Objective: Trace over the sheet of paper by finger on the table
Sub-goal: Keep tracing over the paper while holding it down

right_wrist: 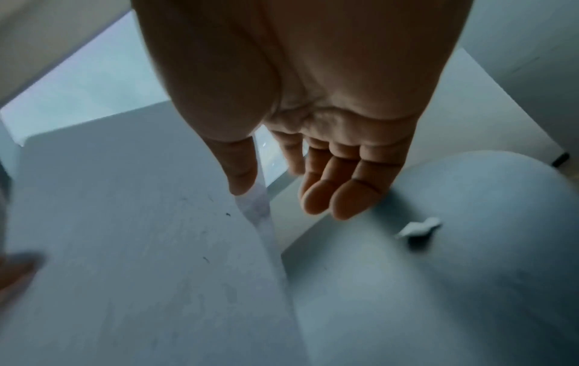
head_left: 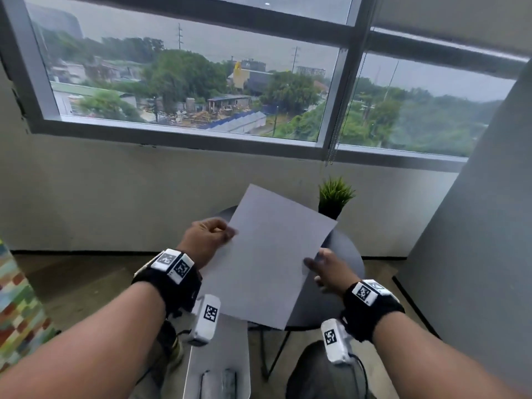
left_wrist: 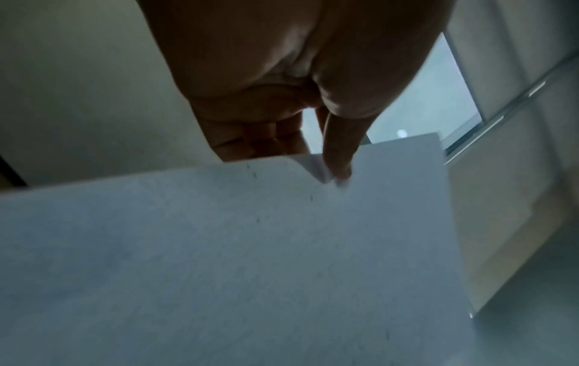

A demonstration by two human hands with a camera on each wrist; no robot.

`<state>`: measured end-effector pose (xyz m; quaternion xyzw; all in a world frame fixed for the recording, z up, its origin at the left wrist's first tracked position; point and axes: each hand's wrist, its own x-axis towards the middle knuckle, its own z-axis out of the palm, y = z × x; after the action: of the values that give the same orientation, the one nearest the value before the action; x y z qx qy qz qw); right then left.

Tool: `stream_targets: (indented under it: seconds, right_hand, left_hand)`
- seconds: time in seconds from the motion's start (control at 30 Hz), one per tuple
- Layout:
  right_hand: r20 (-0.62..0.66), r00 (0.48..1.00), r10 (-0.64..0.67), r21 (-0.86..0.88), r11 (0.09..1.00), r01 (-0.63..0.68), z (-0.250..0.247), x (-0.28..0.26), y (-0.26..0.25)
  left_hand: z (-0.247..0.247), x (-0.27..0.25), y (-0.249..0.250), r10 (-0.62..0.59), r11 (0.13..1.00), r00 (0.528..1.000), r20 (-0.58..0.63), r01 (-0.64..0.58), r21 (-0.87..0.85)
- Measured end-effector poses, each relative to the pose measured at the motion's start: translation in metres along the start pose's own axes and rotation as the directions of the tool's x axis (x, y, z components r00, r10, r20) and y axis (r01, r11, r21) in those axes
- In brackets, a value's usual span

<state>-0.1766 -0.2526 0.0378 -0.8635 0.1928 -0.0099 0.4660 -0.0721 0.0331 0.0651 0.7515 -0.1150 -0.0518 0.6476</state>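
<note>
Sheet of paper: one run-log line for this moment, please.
sheet of paper: held above table | left hand: pinches left edge | right hand: open at right edge | tracing: not begun

Sheet of paper (head_left: 270, 254) plain grey-white, faint dark specks near fingers. Table (head_left: 342, 249) dark grey. Plant (head_left: 335, 194) green, black pot. Wrist bands (head_left: 172, 280) black, black-white square markers.

Blank grey sheet of paper (head_left: 267, 254), tilted, aloft above round dark table (head_left: 342, 272), slightly bowed.
</note>
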Motion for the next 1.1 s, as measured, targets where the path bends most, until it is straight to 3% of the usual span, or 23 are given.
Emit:
stream_targets:
  seconds: [0.13,0.23,0.33,0.37,0.47,0.5,0.57,0.67,0.8,0.9,1.0,1.03,1.1]
  right_hand:
    - [-0.132,0.970,-0.204,0.180,0.957,0.226,-0.028,-0.005,-0.050]
    - [-0.270,0.881,-0.388,0.047,0.909,0.414,-0.041,-0.011,-0.076]
    - [-0.358,0.794,-0.492,-0.165,0.870,0.465,-0.039,-0.020,-0.080]
    - [-0.343,0.801,-0.491,-0.221,0.871,0.440,-0.033,-0.020,-0.074]
    - [-0.136,0.946,-0.294,-0.276,0.928,0.249,-0.007,-0.015,-0.041]
    - [-0.073,0.972,-0.225,-0.279,0.940,0.197,0.000,-0.013,-0.031]
    - [-0.066,0.976,-0.205,-0.251,0.951,0.183,0.006,-0.008,-0.022]
    - [-0.170,0.952,-0.255,-0.153,0.961,0.230,0.004,0.001,-0.028]
    - [-0.070,0.988,-0.140,-0.138,0.982,0.129,0.008,0.016,-0.015]
    - [-0.249,0.962,-0.116,-0.111,0.990,0.090,0.000,0.022,-0.018]
    - [-0.415,0.894,-0.171,-0.006,0.983,0.185,0.000,0.018,-0.028]
    - [-0.406,0.900,-0.162,0.045,0.980,0.196,0.005,0.014,-0.029]
    - [-0.258,0.959,-0.117,0.213,0.961,0.175,0.027,0.008,-0.026]
  left_hand:
    - [-0.004,0.012,0.023,0.054,0.979,0.995,-0.078,-0.068,-0.194]
    - [-0.002,0.010,0.033,0.116,0.964,0.986,-0.122,-0.142,-0.224]
    - [0.006,0.012,0.024,0.155,0.968,0.972,-0.174,-0.184,-0.168]
    - [0.010,0.010,0.015,0.144,0.975,0.973,-0.178,-0.170,-0.141]
    - [0.014,0.008,-0.029,0.034,0.994,0.998,-0.053,-0.028,0.108]
    - [0.014,0.007,-0.040,-0.015,0.983,1.000,-0.004,0.015,0.184]
    - [0.015,0.008,-0.049,-0.038,0.973,0.999,0.022,0.032,0.228]
    - [0.014,0.019,-0.045,-0.016,0.977,1.000,-0.018,0.020,0.212]
    - [0.017,0.022,-0.051,-0.102,0.969,0.994,-0.029,0.106,0.222]
    - [0.016,0.025,-0.060,-0.179,0.959,0.983,-0.045,0.184,0.214]
    - [0.013,0.020,-0.081,-0.271,0.928,0.961,-0.054,0.276,0.250]
    - [0.013,0.015,-0.089,-0.301,0.909,0.952,-0.049,0.302,0.286]
    - [0.012,0.007,-0.111,-0.367,0.870,0.929,-0.037,0.358,0.340]
